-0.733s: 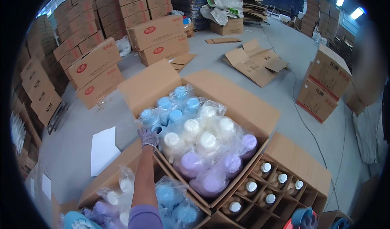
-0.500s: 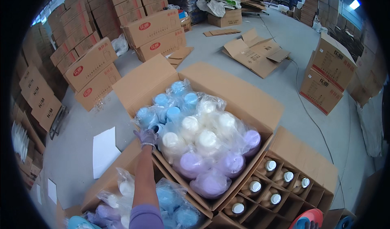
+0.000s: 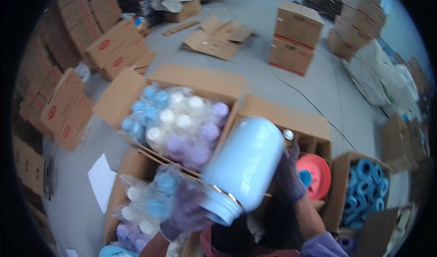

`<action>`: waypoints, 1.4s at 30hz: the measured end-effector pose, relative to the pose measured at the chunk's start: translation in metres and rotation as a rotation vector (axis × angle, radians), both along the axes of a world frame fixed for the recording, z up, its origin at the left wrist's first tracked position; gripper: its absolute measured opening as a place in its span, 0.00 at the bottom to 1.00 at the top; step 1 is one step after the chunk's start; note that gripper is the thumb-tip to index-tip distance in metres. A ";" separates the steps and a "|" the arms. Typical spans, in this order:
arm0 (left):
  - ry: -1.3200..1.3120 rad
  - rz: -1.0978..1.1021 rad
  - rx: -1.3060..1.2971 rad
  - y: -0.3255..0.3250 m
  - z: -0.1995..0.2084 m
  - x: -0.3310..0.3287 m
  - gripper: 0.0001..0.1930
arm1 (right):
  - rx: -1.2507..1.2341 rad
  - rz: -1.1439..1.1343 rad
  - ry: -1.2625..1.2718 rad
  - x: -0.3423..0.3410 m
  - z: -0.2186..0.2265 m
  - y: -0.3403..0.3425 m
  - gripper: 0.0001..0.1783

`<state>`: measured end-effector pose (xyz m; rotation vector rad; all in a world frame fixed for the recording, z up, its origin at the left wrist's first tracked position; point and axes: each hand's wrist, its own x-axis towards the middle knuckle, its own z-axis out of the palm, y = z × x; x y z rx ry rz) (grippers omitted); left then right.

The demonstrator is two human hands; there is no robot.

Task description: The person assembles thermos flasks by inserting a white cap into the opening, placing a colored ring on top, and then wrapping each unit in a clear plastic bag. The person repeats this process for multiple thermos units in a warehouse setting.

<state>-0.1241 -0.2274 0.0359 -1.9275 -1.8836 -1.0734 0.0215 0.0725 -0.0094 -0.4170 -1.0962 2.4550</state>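
Note:
A large glossy light-blue jar (image 3: 248, 159) is tilted in front of me, its threaded mouth toward the lower left and a gold band round its neck. My left hand (image 3: 189, 209), in a purple glove and blurred, grips it by the neck end. Against its right side presses my right hand (image 3: 289, 175), gloved too, with the fingers pointing up and partly hidden. Behind the jar stands an open carton (image 3: 109, 93) of plastic-wrapped blue, white and purple bottles (image 3: 184, 121). More wrapped bottles (image 3: 159, 206) lie in a carton near my left hand.
Right of my hands is a red round dish (image 3: 321, 166) with a blue piece in it. A divided carton (image 3: 291, 111) is partly hidden behind the jar. Blue rings fill another carton (image 3: 341, 179) at the right. Flattened cardboard (image 3: 214, 43) and stacked boxes (image 3: 296, 38) stand farther back.
My left hand has come back from the blue bottles in the carton. A light-blue jar is now up between both hands. My right hand has risen into view, and the view has swung right.

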 end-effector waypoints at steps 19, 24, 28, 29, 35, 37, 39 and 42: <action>-1.279 -0.101 -0.399 0.110 -0.032 0.111 0.25 | 1.495 -0.084 -1.331 -0.013 -0.182 0.217 0.37; -1.722 -0.243 -0.255 0.150 -0.078 0.099 0.29 | 1.598 -0.014 -1.353 -0.011 -0.219 0.224 0.35; -1.734 -0.168 -0.242 0.217 -0.103 0.072 0.25 | 1.785 -0.140 -1.006 0.015 -0.169 0.207 0.37; -1.754 -0.118 -0.316 0.229 -0.109 0.063 0.26 | 1.846 -0.187 -0.886 0.022 -0.144 0.193 0.37; -2.253 -0.261 -0.375 0.285 -0.133 0.046 0.39 | 2.208 -0.275 -0.214 0.072 0.048 0.104 0.30; -1.777 -0.581 -0.311 0.278 -0.158 0.038 0.43 | 2.321 -0.322 0.091 0.085 0.079 0.072 0.31; -1.798 -0.692 -0.231 0.271 -0.141 0.041 0.42 | 2.361 -0.431 0.284 0.097 0.073 0.044 0.28; -2.102 -0.702 -0.223 0.247 -0.067 0.042 0.38 | 2.157 0.023 0.365 0.127 0.088 0.032 0.31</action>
